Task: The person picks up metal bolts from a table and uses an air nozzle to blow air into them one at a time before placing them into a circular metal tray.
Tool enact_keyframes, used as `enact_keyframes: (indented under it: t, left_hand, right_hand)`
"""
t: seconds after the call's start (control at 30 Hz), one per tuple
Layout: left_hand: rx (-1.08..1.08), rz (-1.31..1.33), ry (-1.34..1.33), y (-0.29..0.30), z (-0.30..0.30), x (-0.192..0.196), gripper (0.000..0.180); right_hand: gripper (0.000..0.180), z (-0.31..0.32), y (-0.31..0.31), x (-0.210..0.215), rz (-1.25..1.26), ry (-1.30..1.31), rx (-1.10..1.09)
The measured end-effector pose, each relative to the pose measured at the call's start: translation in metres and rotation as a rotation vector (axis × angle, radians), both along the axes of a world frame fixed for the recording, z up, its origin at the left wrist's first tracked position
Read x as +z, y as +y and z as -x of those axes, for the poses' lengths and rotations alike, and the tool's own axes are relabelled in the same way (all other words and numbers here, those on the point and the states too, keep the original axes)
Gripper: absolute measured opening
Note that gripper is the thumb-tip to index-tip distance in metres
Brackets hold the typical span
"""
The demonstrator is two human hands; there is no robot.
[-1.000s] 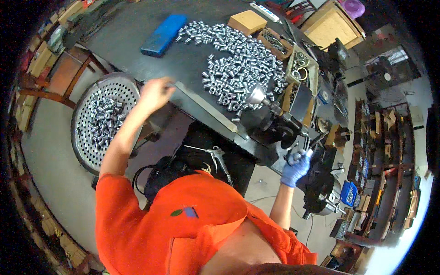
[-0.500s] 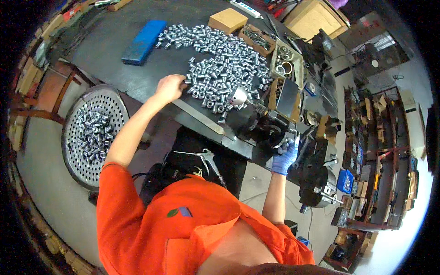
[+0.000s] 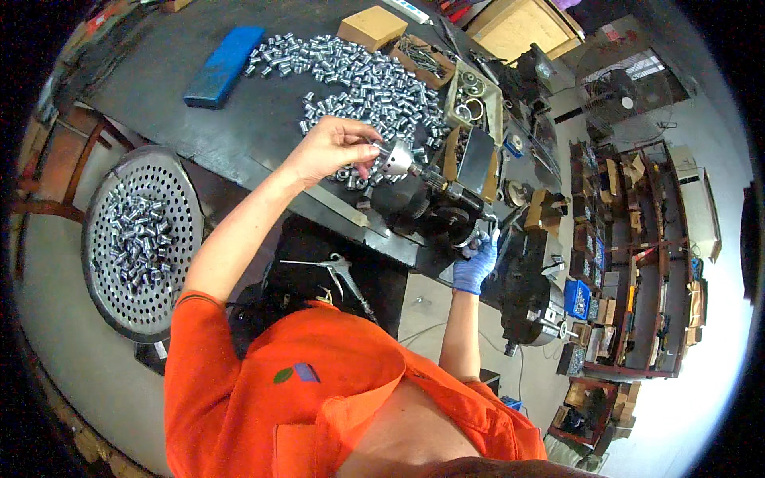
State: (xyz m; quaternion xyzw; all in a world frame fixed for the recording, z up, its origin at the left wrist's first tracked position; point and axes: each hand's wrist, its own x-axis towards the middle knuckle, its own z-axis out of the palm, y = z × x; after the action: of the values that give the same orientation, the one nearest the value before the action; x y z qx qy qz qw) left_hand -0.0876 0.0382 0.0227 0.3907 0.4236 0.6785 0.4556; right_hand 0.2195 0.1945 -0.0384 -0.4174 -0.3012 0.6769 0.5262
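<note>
My left hand is bare and pinches a small metal sleeve at the mouth of the chuck of a small black bench machine. My right hand, in a blue glove, grips a lever or handle at the machine's near right side. A heap of shiny metal sleeves lies on the dark workbench just beyond my left hand.
A round perforated basket with several finished sleeves stands low at my left. On the bench lie a blue flat box, a cardboard box and a tray of rings. An air gun hangs below the bench. Shelves stand at right.
My left hand has moved right from the basket side, across the bench edge to the chuck, now holding a sleeve there. My right hand stays on the machine's handle.
</note>
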Motion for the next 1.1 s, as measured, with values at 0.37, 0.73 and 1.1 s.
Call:
enact_keyframes:
  t: [0.37,0.73,1.1]
  left_hand:
    - [-0.047,-0.045,0.001,-0.002,0.003,0.002,0.023]
    - [-0.018,-0.019,0.056,0.006,0.003,-0.008,0.022]
    - [-0.034,0.042,0.138,0.008,0.005,0.000,0.020]
  right_hand:
    - [0.030,-0.016,-0.012,0.005,-0.028,0.061,0.070]
    - [0.036,-0.023,-0.017,0.025,-0.046,0.065,0.084]
    - [0.027,-0.028,-0.009,0.033,-0.145,0.080,0.180]
